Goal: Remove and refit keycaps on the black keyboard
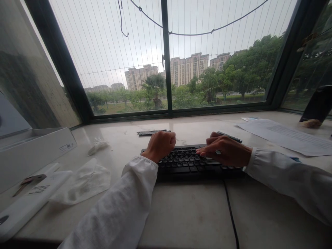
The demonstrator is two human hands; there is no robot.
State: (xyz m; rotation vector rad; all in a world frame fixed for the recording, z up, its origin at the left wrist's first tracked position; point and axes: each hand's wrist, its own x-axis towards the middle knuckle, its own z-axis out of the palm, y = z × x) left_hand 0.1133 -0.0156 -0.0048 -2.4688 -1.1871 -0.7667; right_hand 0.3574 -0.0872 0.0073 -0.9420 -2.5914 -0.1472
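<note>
In the middle of the surface [186, 211] lies the black keyboard [192, 164], its visible keys in place. The left hand [160, 143], at its ten o'clock, is curled; the right hand [227, 150], at two o'clock, points fingers over the keys. Whether either grips anything, or how much remains, I cannot tell.

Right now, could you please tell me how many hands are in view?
2: the left hand, fingers curled, at the left part of the black keyboard, and the right hand over its right part. No others show.
</note>
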